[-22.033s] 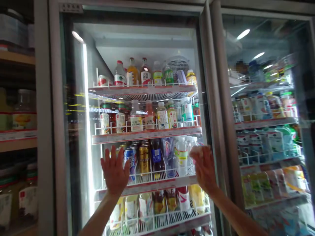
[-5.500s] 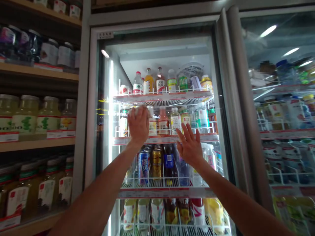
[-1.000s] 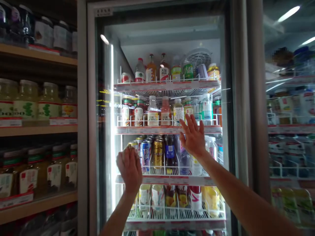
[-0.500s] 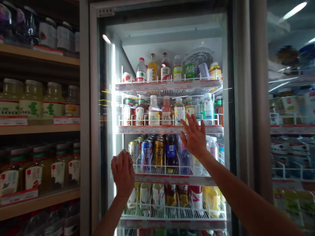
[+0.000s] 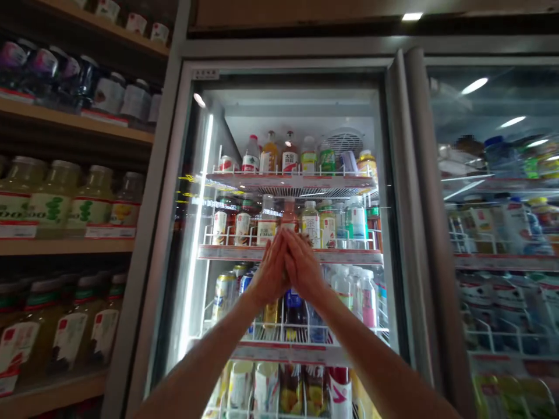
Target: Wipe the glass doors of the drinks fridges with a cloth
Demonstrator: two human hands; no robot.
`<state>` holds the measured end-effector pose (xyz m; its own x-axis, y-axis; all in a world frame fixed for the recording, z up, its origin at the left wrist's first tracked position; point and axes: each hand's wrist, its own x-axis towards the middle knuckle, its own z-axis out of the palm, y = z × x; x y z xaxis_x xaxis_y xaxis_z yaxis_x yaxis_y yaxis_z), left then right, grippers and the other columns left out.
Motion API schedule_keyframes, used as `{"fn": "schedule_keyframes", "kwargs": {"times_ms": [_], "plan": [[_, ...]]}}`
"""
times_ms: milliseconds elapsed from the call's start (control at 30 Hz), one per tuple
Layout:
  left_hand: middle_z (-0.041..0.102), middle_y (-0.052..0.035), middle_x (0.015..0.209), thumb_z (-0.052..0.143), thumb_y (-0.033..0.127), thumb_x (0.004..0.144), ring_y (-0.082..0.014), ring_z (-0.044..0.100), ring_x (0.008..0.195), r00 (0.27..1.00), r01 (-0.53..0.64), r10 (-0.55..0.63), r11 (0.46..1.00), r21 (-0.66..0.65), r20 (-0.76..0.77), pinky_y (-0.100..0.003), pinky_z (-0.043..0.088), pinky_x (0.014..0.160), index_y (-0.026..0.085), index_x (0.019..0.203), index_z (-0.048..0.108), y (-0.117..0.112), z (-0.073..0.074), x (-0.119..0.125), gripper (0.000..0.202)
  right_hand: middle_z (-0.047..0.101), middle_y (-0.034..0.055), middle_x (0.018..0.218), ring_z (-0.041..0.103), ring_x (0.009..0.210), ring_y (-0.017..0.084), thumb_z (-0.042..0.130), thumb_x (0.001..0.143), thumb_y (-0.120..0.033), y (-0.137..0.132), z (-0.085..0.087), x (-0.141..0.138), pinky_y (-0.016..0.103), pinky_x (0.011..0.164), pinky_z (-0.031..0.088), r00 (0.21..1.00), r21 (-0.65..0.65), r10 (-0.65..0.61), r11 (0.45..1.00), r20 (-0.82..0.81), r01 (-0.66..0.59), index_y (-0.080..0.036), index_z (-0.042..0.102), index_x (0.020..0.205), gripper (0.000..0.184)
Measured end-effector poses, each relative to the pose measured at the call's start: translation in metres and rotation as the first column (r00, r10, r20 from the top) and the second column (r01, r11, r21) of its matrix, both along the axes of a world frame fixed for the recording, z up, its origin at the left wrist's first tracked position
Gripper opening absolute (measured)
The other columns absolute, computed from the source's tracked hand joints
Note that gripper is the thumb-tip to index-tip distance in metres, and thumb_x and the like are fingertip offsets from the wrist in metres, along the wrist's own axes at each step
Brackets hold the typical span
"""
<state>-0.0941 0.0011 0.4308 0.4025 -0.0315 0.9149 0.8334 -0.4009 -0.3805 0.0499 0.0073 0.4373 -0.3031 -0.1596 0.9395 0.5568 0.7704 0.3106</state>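
1. Lit fridge dead centre, shiny glass door; wooden shelves of lidded jars at nine o'clock, smooth metal handles toward three.
2. Left hand and right hand meet mid-door, fingers straight; can't tell what either grips!
3. Crumpled, mottled wad peeks past the right fingers at one o'clock, mostly hidden.
4. Gold can half blocked, six o'clock; bottom bottles cut off.

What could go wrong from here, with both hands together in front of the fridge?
What looks like a crumpled cloth is mostly hidden behind the right hand, so it might slip unnoticed. Reflections on the glass door could mask smears. With the left hand against the right, they might obstruct each other.
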Motion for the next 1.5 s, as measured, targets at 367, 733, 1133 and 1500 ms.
{"fn": "schedule_keyframes", "kwargs": {"times_ms": [367,733,1133,1500], "plan": [[0.025,-0.0185,0.149,0.031,0.048,0.092,-0.0306,0.016,0.141,0.885,-0.328,0.284,0.943,0.061,0.369,-0.056,0.012,0.112,0.012,0.144,0.025,-0.001,0.032,-0.057,0.064,0.037,0.0042,0.146,0.027,0.137,0.027,0.042,0.090,-0.029,0.036,0.065,0.048,0.052,0.109,0.027,0.910,0.101,-0.378,0.912,-0.169,0.398,-0.031,0.046,0.132,0.042],[0.026,-0.0169,0.150,0.029,0.052,0.092,-0.0320,0.013,0.141,0.887,-0.310,0.276,0.950,0.035,0.370,-0.058,0.009,0.111,0.012,0.145,0.022,-0.002,0.022,-0.032,0.067,0.029,0.0050,0.149,0.023,0.139,0.027,0.043,0.089,-0.032,0.034,0.085,-0.003,0.048,0.110,0.027,0.885,0.060,-0.372,0.913,-0.281,0.403,-0.029,0.044,0.133,0.045],[0.034,-0.0107,0.147,0.036,0.046,0.091,-0.0245,0.021,0.140,0.955,-0.266,0.254,0.962,0.059,0.151,-0.049,0.009,0.114,0.019,0.139,0.037,-0.005,0.020,-0.034,0.055,0.024,0.0109,0.150,0.022,0.138,0.031,0.036,0.089,-0.028,0.039,0.073,0.067,0.055,0.108,0.025,0.801,-0.117,-0.414,0.906,-0.432,0.406,-0.022,0.042,0.136,0.048],[0.035,-0.0111,0.146,0.040,0.045,0.090,-0.0243,0.021,0.140,0.951,-0.296,0.280,0.946,0.130,0.132,-0.048,0.009,0.115,0.019,0.142,0.031,-0.002,0.018,-0.036,0.059,0.027,0.0120,0.149,0.021,0.138,0.032,0.039,0.089,-0.027,0.046,0.051,0.079,0.058,0.106,0.025,0.735,-0.102,-0.392,0.908,-0.554,0.407,-0.022,0.041,0.136,0.048]]}}
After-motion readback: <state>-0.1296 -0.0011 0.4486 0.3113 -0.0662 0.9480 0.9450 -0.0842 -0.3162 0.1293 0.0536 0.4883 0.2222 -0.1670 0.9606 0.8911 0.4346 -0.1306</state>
